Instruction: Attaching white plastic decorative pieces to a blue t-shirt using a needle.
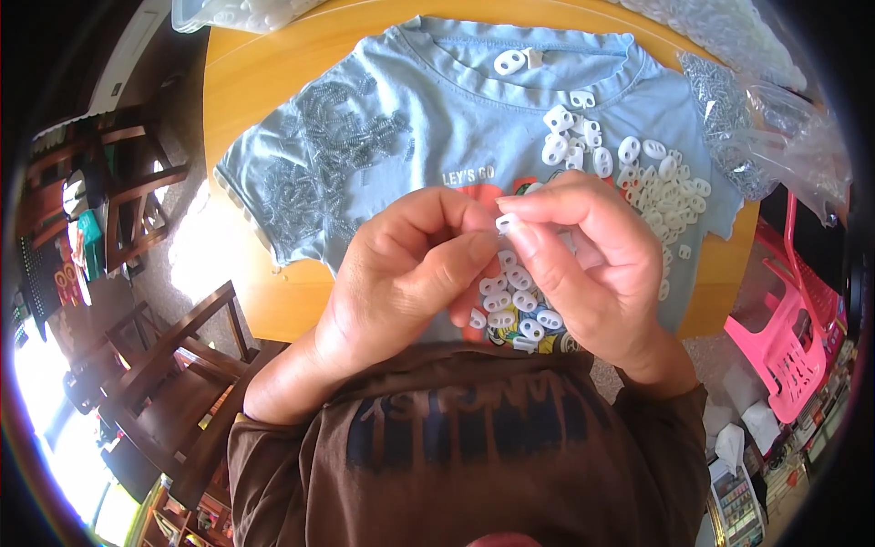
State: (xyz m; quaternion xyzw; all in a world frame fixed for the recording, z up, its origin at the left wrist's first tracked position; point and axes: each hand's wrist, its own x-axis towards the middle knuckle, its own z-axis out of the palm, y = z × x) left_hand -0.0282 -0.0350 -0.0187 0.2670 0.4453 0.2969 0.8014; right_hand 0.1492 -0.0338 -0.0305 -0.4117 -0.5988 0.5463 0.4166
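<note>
Foreground: the person's brown shirt (428,501). Beyond it, the right hand (592,260) pinches a small white piece (505,222) between thumb and forefinger, above a light-blue T-shirt (447,118) spread on the worktop (239,77). The left hand (392,273) curls just beside the piece; whether it grips anything cannot be told. Small springs (314,155) lie at left, white two-holed toggles (654,202) at right.

Passable: strip of blue shirt (447,128) between scattered springs (319,164) and white pieces (667,202), collar down toward left hand (392,269) and right hand (602,251), which fill the near middle. Bare wood at near left corner of the table (283,305); plastic bag (718,114) obstructs the right edge, more white pieces the near edge.
</note>
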